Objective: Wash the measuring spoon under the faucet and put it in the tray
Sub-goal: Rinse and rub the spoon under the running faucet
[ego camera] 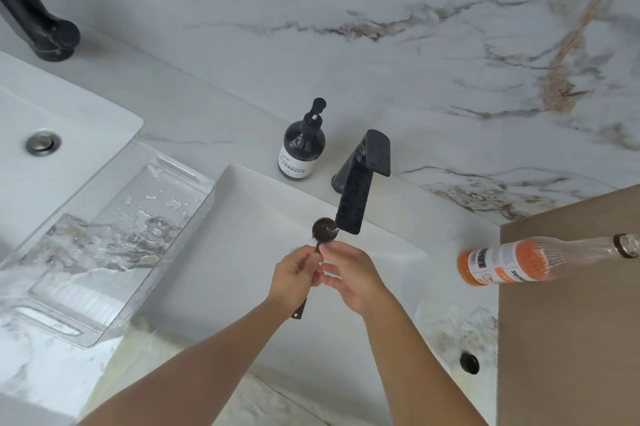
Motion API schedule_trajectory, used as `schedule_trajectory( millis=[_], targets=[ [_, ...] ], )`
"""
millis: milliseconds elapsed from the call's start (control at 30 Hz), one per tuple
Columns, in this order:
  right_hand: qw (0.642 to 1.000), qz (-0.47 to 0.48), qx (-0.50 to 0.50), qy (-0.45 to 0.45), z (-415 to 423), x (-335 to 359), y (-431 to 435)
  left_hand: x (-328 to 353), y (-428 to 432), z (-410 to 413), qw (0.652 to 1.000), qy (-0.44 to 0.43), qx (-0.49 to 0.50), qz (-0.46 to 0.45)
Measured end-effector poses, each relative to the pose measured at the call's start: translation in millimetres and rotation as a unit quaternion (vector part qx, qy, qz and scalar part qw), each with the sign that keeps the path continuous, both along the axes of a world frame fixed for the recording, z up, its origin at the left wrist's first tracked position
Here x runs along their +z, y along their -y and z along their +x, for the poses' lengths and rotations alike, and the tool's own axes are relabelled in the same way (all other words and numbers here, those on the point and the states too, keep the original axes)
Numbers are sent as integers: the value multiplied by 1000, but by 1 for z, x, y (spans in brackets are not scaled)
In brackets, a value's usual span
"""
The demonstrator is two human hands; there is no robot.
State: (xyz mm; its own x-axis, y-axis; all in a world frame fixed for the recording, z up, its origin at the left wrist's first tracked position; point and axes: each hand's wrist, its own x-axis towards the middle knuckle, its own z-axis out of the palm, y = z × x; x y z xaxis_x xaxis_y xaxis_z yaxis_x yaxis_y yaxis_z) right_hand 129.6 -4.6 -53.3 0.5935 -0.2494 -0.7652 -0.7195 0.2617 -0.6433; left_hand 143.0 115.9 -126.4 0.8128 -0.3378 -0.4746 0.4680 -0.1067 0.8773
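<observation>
A dark measuring spoon point(325, 228) is held over the white sink point(242, 252), its round bowl right under the spout of the black faucet point(360, 190), with water splashing in it. My left hand point(294, 275) grips the handle; the handle's end sticks out below my wrist. Next to it, my right hand point(349, 275) has its fingers spread and touches the handle near the bowl. A clear plastic tray point(114, 235), wet inside, stands to the left of the sink on the marble counter.
A dark pump bottle point(302, 145) stands behind the sink, left of the faucet. An orange-filled bottle point(512, 261) lies at the right on a brown surface point(571, 321). A second sink point(52, 134) and black faucet point(34, 16) are at far left.
</observation>
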Motion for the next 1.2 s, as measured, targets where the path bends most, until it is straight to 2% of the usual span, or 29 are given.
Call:
schedule_trajectory(
  millis=[167,300,367,567,667,833,933,1000,1133,1167,1200],
  targets=[
    [995,-96,-11,-2,6,-11,-12,3,-7,5,999,14,-18,24],
    [995,-96,6,-3,5,-10,-14,3,-9,3,999,20,-22,29],
    [995,-96,-21,-5,5,-10,-11,7,-7,3,999,24,-27,23],
    [996,-6,-93,5,7,-11,-7,18,-2,11,1000,5,-20,3],
    [996,31,-87,20,8,-9,-6,21,-3,11,1000,6,-22,-1],
    [995,-26,-92,-13,14,-11,-11,25,-6,10,999,26,-33,21],
    [986,70,-146,42,20,-11,-9,26,-7,10,996,54,-57,37],
    [978,98,-168,69,23,-10,-4,27,-5,6,996,47,-64,40],
    [984,126,-97,81,23,-5,5,35,-1,8,999,-38,-20,-7],
    [987,117,-73,85,23,-1,8,39,0,11,998,-55,-23,-13],
    [994,65,-41,80,25,2,9,42,2,14,996,-75,-32,-21]
  ],
)
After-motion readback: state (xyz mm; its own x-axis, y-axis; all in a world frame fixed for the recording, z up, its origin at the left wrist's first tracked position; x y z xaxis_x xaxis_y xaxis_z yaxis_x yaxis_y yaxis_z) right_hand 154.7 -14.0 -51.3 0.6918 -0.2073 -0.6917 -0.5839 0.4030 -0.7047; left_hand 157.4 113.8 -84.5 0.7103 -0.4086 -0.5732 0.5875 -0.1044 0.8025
